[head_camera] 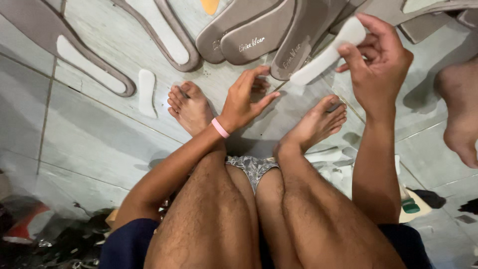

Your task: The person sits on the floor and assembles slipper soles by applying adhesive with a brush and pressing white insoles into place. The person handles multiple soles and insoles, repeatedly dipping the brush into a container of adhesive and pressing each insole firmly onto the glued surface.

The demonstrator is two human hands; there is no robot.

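Head view looked down on a person seated on the pale tiled floor [94, 129], bare knees drawn up and both feet flat on the tiles. Their right hand [378, 62] was raised, its fingers [351, 52] pinched shut around the upper end of a white foam strip [326, 52]. That strip was long, narrow and flat, with rounded ends, plain and unmarked, matte like soft padding; it slanted down and to the left from the grip, its lower end hanging free just above the grey insoles [259, 35]. Those insoles lay fanned and overlapping on the floor ahead of the feet, taupe with darker rims. Their left hand [246, 99], a pink band [220, 128] on its wrist, hovered over the floor between the feet, fingers [254, 74] spread loosely and holding nothing, tips close to the nearest insole's heel. Further left lay grey cut-out frames [89, 62] with white pieces inside and one loose white piece [147, 92] beside the left foot. Another person's bare foot [460, 114] stood at the right edge
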